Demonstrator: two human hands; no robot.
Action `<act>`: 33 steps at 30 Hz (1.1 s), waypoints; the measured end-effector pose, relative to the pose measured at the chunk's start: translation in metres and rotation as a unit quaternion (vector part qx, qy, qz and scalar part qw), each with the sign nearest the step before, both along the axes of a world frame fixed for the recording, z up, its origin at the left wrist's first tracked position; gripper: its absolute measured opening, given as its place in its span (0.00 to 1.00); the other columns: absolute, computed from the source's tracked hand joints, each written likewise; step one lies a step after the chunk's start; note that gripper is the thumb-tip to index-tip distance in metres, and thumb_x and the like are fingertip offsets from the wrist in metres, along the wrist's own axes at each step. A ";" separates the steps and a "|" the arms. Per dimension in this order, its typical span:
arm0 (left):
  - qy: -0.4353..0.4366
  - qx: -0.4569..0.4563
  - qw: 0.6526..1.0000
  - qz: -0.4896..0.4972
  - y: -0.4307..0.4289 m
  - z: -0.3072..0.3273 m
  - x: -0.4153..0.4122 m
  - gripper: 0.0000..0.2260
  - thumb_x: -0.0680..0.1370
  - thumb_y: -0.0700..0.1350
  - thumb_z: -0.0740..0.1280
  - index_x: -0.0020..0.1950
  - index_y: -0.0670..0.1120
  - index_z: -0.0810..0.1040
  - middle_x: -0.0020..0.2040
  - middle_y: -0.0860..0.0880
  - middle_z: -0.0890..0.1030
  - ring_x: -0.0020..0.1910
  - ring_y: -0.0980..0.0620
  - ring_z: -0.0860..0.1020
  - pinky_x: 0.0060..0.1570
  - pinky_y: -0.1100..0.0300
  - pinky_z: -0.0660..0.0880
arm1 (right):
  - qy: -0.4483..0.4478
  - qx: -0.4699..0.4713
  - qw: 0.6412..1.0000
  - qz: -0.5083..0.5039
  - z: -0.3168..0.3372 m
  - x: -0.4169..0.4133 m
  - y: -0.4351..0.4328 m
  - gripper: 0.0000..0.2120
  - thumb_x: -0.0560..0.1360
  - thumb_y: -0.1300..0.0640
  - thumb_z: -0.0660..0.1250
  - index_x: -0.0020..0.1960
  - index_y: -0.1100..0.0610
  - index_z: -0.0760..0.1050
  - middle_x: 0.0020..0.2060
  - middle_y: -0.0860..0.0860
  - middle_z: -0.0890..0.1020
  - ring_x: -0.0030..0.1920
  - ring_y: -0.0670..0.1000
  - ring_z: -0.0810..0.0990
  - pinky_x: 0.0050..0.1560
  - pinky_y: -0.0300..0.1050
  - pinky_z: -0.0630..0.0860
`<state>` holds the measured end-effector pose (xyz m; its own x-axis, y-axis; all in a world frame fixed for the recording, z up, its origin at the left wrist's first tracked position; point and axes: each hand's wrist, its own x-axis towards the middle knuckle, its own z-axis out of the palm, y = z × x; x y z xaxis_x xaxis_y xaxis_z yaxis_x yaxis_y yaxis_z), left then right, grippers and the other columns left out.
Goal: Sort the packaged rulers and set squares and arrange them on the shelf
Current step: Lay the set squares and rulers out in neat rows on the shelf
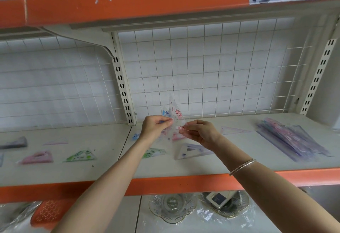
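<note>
- White shelf (pixel 239 161) with orange lip, wire grid behind, spans the frame.
- Right of frame: stack of packaged rulers (pixel 292 140) lies grouped on the board; looks sorted.
- Lower left to centre: pink set square (pixel 37 157), green set square (pixel 81 156) and purple set square (pixel 191 150) lie singly, well apart. Not grouped, so I'd call it mid-task.
- Centre: both forearms reach over the board, hands near each other.
- Left hand (pixel 156 126) and right hand (pixel 200 133) each pinch the held set-square packets (pixel 173 112), fanned upright against the grid.
</note>
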<state>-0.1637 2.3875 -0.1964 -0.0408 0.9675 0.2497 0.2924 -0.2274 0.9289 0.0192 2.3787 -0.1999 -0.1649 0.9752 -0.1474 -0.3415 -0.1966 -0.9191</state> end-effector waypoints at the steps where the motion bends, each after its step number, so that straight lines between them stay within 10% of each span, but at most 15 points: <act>1: 0.002 -0.005 1.000 -0.001 0.001 0.001 -0.001 0.08 0.73 0.39 0.73 0.51 0.40 0.83 0.43 0.47 0.84 0.44 0.53 0.81 0.48 0.67 0.76 | -0.032 0.001 0.999 0.009 0.000 0.001 0.000 0.05 0.71 0.73 0.68 0.42 0.65 0.76 0.39 0.61 0.83 0.38 0.56 0.84 0.41 0.42 0.82; 5: 0.092 -0.017 0.996 -0.001 0.007 0.002 -0.011 0.06 0.73 0.41 0.73 0.48 0.41 0.83 0.48 0.43 0.84 0.49 0.49 0.79 0.54 0.59 0.74 | -0.236 0.125 0.961 -0.065 0.003 0.002 0.005 0.07 0.71 0.69 0.70 0.46 0.60 0.77 0.44 0.58 0.81 0.39 0.54 0.80 0.44 0.45 0.79; 11: 0.256 -0.039 0.964 -0.059 0.007 0.009 -0.016 0.03 0.74 0.44 0.72 0.45 0.45 0.82 0.56 0.49 0.82 0.61 0.54 0.74 0.57 0.61 0.67 | -0.582 0.510 0.623 -0.116 0.017 0.005 0.014 0.31 0.66 0.69 0.70 0.66 0.50 0.72 0.69 0.51 0.70 0.66 0.54 0.68 0.61 0.48 0.70; 15: 0.270 -0.037 0.959 -0.079 0.006 0.010 -0.017 0.04 0.75 0.45 0.72 0.45 0.46 0.82 0.54 0.51 0.82 0.60 0.54 0.75 0.57 0.60 0.68 | -0.657 0.536 0.525 -0.071 0.020 0.002 0.017 0.21 0.60 0.65 0.78 0.52 0.54 0.82 0.59 0.53 0.79 0.58 0.59 0.77 0.52 0.54 0.76; 19: 0.260 -0.024 0.964 -0.053 0.008 0.008 -0.024 0.03 0.75 0.47 0.71 0.41 0.51 0.81 0.49 0.53 0.82 0.57 0.52 0.77 0.57 0.56 0.70 | -0.682 0.527 0.505 -0.040 0.020 0.001 0.018 0.15 0.70 0.63 0.72 0.56 0.58 0.80 0.55 0.54 0.80 0.56 0.56 0.76 0.53 0.49 0.74; 33: 0.160 0.019 0.982 0.093 0.020 0.004 -0.050 0.08 0.76 0.37 0.68 0.53 0.42 0.83 0.54 0.44 0.82 0.52 0.50 0.79 0.48 0.65 0.74 | -0.691 0.314 0.651 0.022 0.000 0.006 0.041 0.17 0.76 0.55 0.68 0.62 0.61 0.76 0.57 0.56 0.79 0.58 0.57 0.76 0.57 0.46 0.71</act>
